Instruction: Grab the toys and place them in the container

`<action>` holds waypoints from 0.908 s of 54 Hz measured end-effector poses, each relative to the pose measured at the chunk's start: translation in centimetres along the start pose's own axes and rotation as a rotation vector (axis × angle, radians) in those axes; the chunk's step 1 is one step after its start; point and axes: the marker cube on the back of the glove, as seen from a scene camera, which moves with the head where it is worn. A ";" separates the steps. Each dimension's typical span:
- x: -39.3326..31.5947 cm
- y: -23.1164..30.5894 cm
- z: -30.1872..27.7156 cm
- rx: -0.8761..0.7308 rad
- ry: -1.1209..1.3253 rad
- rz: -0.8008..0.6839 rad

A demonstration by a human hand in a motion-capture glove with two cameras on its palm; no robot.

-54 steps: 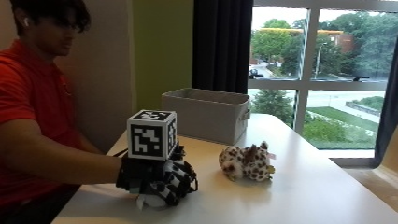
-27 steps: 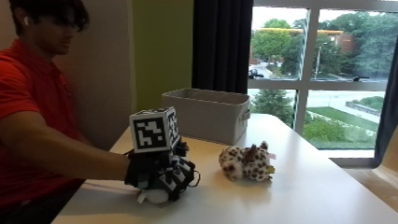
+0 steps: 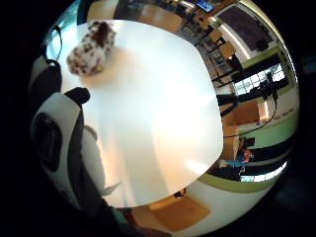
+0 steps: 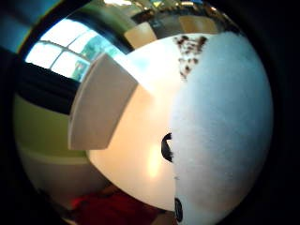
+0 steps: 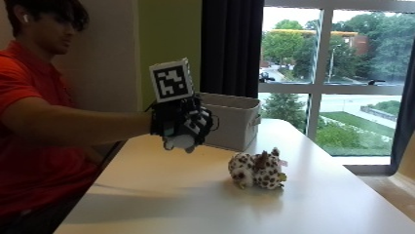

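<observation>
My gloved right hand (image 5: 183,123) is raised above the white table (image 5: 195,195) and grips a small white plush toy (image 5: 179,142) that pokes out below the fingers. That toy fills much of the thumb side palm view as a white fuzzy mass (image 4: 220,131) with black spots. A brown-spotted plush toy (image 5: 257,169) lies on the table to the right of the hand, also seen as the spotted toy (image 3: 90,47) lying on the tabletop. The grey container (image 5: 233,121) stands behind the hand near the window, and its wall (image 4: 101,105) shows close by.
A dark curtain (image 5: 232,46) and a large window (image 5: 337,73) stand behind the table. The person's sleeve and arm (image 5: 65,122) reach in from the left. Bare tabletop (image 3: 163,113) spreads beneath the hand.
The hand has lifted off the table with the white toy and risen toward the container. The spotted toy has stayed where it was.
</observation>
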 end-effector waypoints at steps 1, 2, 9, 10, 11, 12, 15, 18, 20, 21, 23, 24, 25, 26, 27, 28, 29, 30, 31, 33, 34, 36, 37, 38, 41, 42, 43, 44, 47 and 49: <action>-0.3 -0.1 -0.3 0.003 0.010 -0.017; -0.5 -0.3 -0.6 0.006 0.022 -0.032; -4.4 -1.7 -3.1 0.035 -0.007 -0.092; -4.9 -2.0 -3.4 0.034 -0.004 -0.090; -5.6 -2.3 -3.7 0.033 -0.007 -0.082; -6.1 -2.7 -3.9 0.032 -0.009 -0.073; -7.4 -3.7 -4.4 0.033 0.029 -0.066; -9.0 -4.2 -5.0 0.035 0.014 -0.134; -10.2 -4.5 -5.4 0.035 -0.022 -0.184; -10.7 -4.6 -5.6 0.035 -0.035 -0.197; -11.6 -5.0 -5.8 0.036 -0.053 -0.211; -11.9 -5.1 -5.9 0.035 -0.058 -0.216; -12.3 -5.3 -6.0 0.034 -0.061 -0.220; -12.7 -5.4 -6.1 0.034 -0.063 -0.220; -13.1 -5.6 -6.1 0.033 -0.063 -0.216; -13.5 -5.8 -6.2 0.032 -0.063 -0.210; -13.9 -6.0 -6.2 0.033 -0.060 -0.205; -14.3 -6.2 -6.3 0.033 -0.055 -0.203; -14.6 -6.4 -6.3 0.033 -0.049 -0.206; -15.4 -6.8 -6.4 0.032 -0.046 -0.226; -15.8 -7.0 -6.5 0.032 -0.049 -0.238; -16.9 -7.4 -6.7 0.031 -0.057 -0.255; -17.4 -7.6 -6.8 0.032 -0.059 -0.262; -17.9 -7.8 -6.9 0.034 -0.060 -0.267; -19.4 -8.3 -7.2 0.039 -0.057 -0.275; -19.9 -8.5 -7.3 0.041 -0.053 -0.280; -20.3 -8.6 -7.4 0.044 -0.045 -0.287; -20.8 -8.7 -7.6 0.048 -0.037 -0.293; -22.7 -9.2 -8.1 0.060 -0.018 -0.311; -24.1 -9.5 -8.5 0.063 -0.022 -0.340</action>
